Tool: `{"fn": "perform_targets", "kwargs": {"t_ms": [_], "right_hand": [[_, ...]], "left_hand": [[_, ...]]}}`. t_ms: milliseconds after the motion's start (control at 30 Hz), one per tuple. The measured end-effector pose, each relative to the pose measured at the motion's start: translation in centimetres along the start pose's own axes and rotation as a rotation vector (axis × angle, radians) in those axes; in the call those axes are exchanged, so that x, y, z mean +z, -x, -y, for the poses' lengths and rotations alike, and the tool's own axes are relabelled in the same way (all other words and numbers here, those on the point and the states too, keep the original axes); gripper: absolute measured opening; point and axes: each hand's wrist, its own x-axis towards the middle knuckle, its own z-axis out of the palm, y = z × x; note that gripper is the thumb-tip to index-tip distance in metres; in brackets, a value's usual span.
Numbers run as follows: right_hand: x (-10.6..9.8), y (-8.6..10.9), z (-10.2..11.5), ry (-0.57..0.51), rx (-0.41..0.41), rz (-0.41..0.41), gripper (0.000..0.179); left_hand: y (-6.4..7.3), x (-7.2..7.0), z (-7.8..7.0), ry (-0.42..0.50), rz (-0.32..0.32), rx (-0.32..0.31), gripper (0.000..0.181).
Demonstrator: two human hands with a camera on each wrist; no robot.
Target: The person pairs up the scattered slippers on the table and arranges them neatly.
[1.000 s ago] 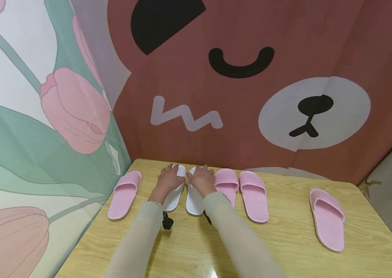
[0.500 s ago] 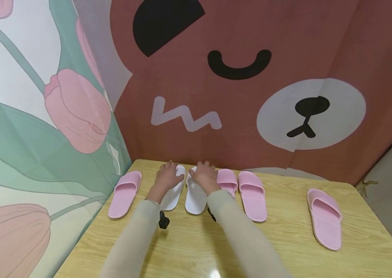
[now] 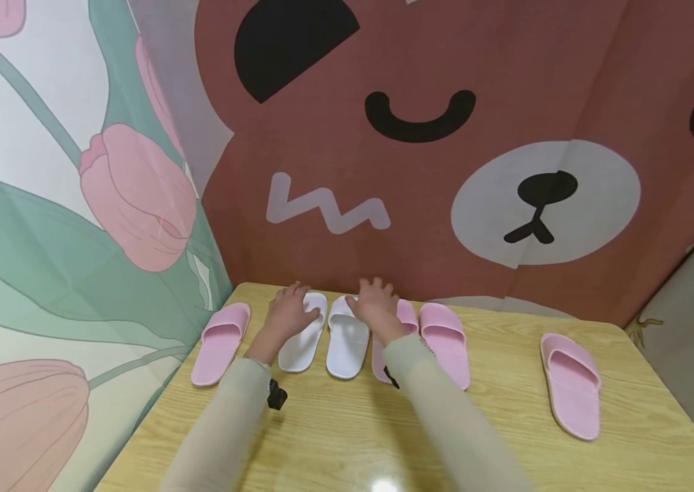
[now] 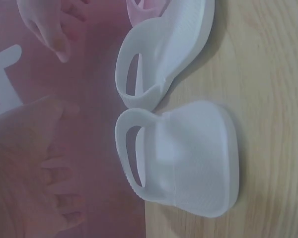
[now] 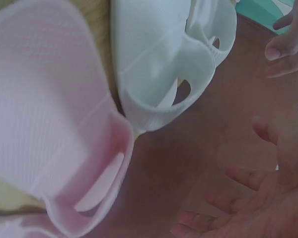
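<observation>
Two white slippers, the left one [image 3: 301, 350] and the right one [image 3: 348, 347], stand side by side on the wooden table. My left hand [image 3: 288, 316] is over the outer edge of the left slipper, fingers spread. In the left wrist view that hand [image 4: 25, 173] shows apart from the white slipper [image 4: 198, 158]. My right hand [image 3: 377, 305] hovers between the right white slipper and a pink slipper [image 3: 408, 316], which it partly covers. In the right wrist view the right hand [image 5: 253, 198] has loosely spread fingers and holds nothing.
Another pink slipper [image 3: 444, 335] stands right of the covered one. Single pink slippers lie at the far left [image 3: 221, 345] and the far right [image 3: 571, 386] of the wooden table [image 3: 322, 437]. A bear-print cloth [image 3: 322, 253] hangs behind, a tulip-print cloth [image 3: 137, 198] at left.
Both hands have come off the white slippers and moved apart, the left hand leftward and the right hand rightward. More of both white slippers shows. The slippers stay side by side.
</observation>
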Motion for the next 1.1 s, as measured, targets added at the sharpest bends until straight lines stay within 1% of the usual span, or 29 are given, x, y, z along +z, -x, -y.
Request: {"fn": "perform_targets", "kwargs": {"t_ms": [233, 400, 567, 733, 867, 1100], "right_hand": [[-1.1, 0.5, -1.0, -0.005, -0.011, -0.025, 0.065], [-1.8, 1.0, -1.5, -0.004, -0.024, -0.055, 0.065], [-2.6, 1.6, -2.1, -0.004, -0.043, -0.081, 0.065], [-3.2, 1.8, -3.1, 0.004, -0.038, -0.083, 0.067], [-3.8, 2.2, -3.8, 0.011, -0.04, -0.078, 0.069], [-4.4, 2.8, -4.7, 0.012, -0.04, -0.07, 0.07]], "left_hand": [[0.6, -0.8, 0.0, -0.005, -0.008, 0.01, 0.068], [1.0, -1.0, 0.0, 0.021, -0.012, 0.029, 0.069], [1.4, -1.2, 0.2, 0.013, -0.026, 0.039, 0.07], [1.6, -1.2, 0.4, 0.001, -0.05, 0.064, 0.07], [1.8, -1.4, 0.6, 0.004, -0.054, 0.075, 0.07], [2.2, -1.5, 0.9, 0.042, -0.055, 0.081, 0.068]]}}
